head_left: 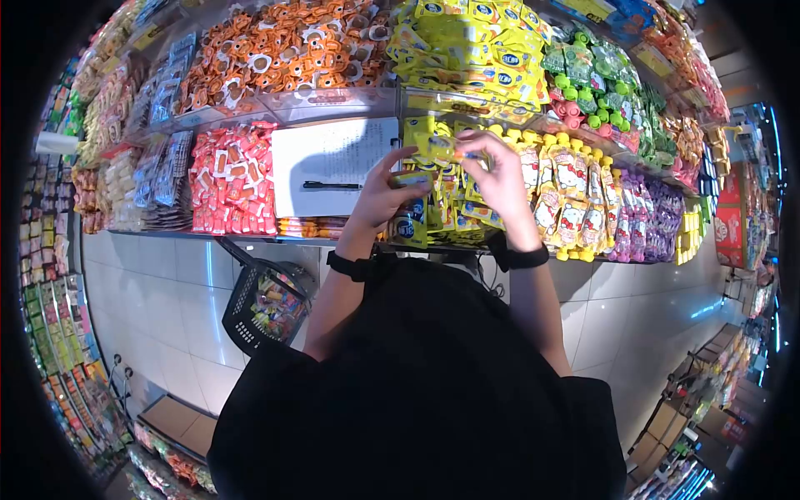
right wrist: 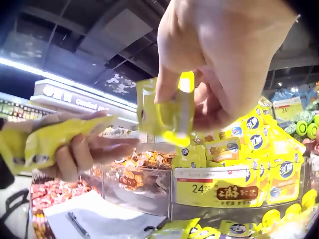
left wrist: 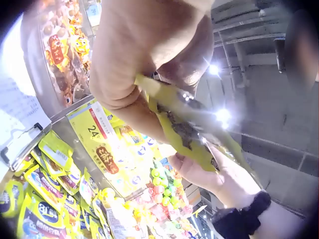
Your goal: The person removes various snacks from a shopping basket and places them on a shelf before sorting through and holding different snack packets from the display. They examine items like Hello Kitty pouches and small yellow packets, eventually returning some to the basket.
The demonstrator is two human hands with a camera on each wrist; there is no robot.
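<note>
My left hand (head_left: 383, 196) grips a few yellow snack packets (right wrist: 50, 142), seen edge-on between thumb and fingers in the left wrist view. To its right, my right hand (head_left: 502, 179) pinches a single small yellow packet (right wrist: 167, 107) between thumb and fingers, raised above the shelf. Both hands are over a lower bin of similar yellow packets (head_left: 450, 208). Left of them lies a clipboard with a written sheet (head_left: 325, 150), and a black pen (head_left: 332, 185) rests across it.
Behind stand bins of orange-wrapped snacks (head_left: 283, 50) and more yellow packets (head_left: 500, 67), with a price tag (right wrist: 219, 186) in front. Red packets (head_left: 233, 179) lie at left, cartoon-printed pouches (head_left: 571, 187) at right. A black basket (head_left: 242, 312) holding packets stands on the floor.
</note>
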